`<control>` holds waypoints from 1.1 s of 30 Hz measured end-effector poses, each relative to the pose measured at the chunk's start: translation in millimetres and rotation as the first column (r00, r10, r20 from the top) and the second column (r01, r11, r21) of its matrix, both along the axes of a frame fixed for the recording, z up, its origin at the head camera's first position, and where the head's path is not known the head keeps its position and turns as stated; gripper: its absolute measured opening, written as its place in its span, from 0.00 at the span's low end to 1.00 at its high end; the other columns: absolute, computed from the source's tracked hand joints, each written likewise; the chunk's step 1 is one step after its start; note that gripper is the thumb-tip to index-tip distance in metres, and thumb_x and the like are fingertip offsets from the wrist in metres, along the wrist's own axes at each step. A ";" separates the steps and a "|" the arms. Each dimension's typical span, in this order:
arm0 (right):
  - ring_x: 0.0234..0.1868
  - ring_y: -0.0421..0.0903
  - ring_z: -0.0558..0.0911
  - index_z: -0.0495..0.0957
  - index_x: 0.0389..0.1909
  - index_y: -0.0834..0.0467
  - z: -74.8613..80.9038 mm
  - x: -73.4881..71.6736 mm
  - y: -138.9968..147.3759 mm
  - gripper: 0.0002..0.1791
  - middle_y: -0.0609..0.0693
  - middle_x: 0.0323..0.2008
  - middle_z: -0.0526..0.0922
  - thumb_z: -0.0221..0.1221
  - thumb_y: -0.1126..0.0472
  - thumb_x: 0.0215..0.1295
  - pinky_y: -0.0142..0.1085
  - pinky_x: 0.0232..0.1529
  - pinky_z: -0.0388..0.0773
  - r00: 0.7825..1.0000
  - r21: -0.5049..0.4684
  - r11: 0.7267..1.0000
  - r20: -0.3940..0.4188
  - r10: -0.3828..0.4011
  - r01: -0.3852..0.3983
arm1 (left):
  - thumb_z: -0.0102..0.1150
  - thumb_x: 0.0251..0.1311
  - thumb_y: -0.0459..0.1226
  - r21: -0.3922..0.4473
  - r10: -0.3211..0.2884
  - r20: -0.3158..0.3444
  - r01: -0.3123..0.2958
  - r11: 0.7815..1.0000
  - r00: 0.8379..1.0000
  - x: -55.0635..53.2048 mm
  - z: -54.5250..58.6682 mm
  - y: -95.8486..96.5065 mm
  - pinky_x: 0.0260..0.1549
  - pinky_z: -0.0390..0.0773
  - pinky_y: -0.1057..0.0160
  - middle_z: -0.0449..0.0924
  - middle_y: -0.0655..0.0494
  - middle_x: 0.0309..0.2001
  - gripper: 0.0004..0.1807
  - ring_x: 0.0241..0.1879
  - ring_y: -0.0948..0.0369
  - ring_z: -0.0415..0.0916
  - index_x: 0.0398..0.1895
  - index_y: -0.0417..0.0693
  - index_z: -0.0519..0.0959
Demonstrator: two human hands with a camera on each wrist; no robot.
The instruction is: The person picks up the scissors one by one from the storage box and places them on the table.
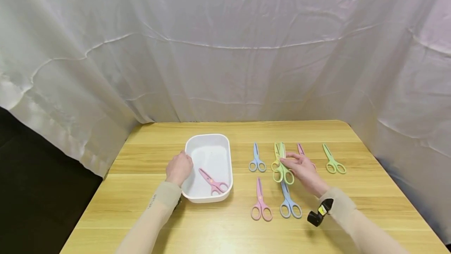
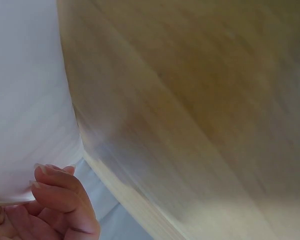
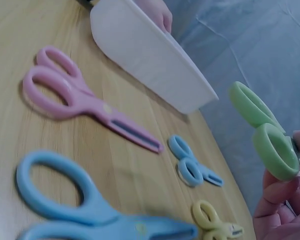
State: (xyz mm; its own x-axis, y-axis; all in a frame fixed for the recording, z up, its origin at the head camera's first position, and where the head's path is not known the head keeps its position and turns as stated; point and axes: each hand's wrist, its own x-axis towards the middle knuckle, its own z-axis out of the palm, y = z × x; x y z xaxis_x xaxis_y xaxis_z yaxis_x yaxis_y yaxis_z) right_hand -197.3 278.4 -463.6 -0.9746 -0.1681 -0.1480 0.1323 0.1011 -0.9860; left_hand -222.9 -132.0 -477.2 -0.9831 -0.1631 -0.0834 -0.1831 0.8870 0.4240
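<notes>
A white plastic tub stands on the wooden table, with one pair of pink scissors lying in it. My left hand grips the tub's left rim; its curled fingers show in the left wrist view. To the right of the tub, my right hand pinches a pair of green scissors near the pivot, handles toward me. In the right wrist view the green handle loops are raised off the table. Partly behind them lie yellow scissors; purple-pink scissors are half hidden by my hand.
More scissors lie on the table: blue scissors at the back, pink scissors and larger blue scissors in front, and green scissors at the far right. A pale curtain hangs behind the table.
</notes>
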 end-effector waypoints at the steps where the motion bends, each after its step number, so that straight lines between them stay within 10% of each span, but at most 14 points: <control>1: 0.32 0.30 0.81 0.73 0.55 0.64 -0.1 0.1 2.4 0.18 0.37 0.32 0.89 0.60 0.57 0.72 0.25 0.36 0.79 1.000 0.015 1.000 0.000 -0.004 0.004 | 0.36 0.74 0.40 0.000 0.000 0.000 0.000 1.000 1.000 -0.1 0.0 0.0 0.35 0.85 0.48 0.82 0.31 0.49 0.29 0.41 0.43 0.83 0.71 0.30 0.65; 33: 0.29 0.32 0.73 0.70 0.55 0.66 -3.5 3.7 67.8 0.22 0.35 0.25 0.81 0.59 0.53 0.72 0.31 0.33 0.74 0.993 0.313 0.944 -0.031 0.117 -0.101 | 0.37 0.74 0.40 0.014 0.001 -0.010 -0.001 1.000 1.000 -0.1 0.5 0.1 0.34 0.85 0.49 0.82 0.32 0.50 0.29 0.39 0.44 0.83 0.71 0.31 0.65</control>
State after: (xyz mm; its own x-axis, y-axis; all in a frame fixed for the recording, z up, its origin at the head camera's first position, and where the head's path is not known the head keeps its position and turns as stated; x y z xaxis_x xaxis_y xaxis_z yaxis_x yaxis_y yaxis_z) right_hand -193.6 346.2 -467.1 -0.9602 -0.2272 -0.1627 0.0559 0.4143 -0.9084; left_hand -223.1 -131.8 -476.8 -0.9837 -0.1630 -0.0757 -0.1797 0.8808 0.4381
